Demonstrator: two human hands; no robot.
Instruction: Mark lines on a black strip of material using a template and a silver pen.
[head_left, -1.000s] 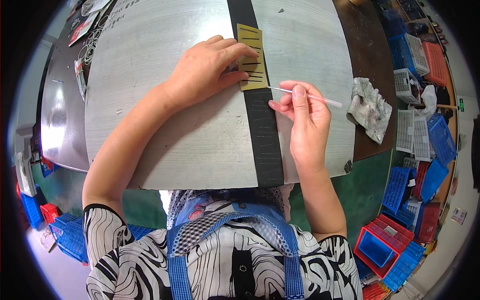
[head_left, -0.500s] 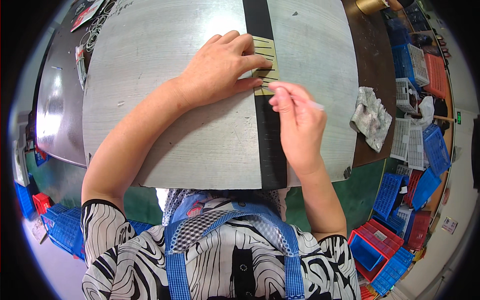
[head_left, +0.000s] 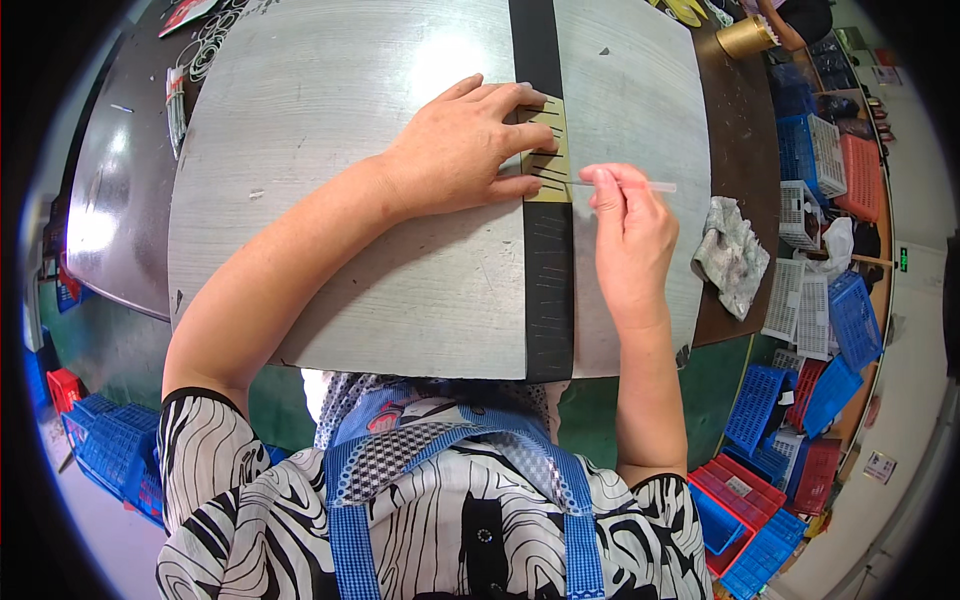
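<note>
My left hand (head_left: 468,140) lies with its fingers spread on a yellow slotted template (head_left: 549,192). The template rests across a long black strip (head_left: 548,300), and dark slits show between my fingers. Fine pale lines run across the strip on the part nearer me. To the right, my right hand (head_left: 636,220) pinches a thin translucent pen refill (head_left: 660,187) between thumb and fingers. Its slender tip points left and meets the template's right edge; whether it presses there I cannot tell.
A pale wood-grain board (head_left: 400,290) lies under the strip. On its right edge is a crumpled grey cloth (head_left: 733,258). A gold spool (head_left: 746,37) stands at the far right, by another person's arm (head_left: 783,25). Wire loops (head_left: 205,45) and bundled sticks (head_left: 176,110) lie far left.
My right hand has drawn slightly right from the template, and the pen refill now lies nearly level with its tip showing. My left hand still holds the template down. The whole view has shifted a little.
</note>
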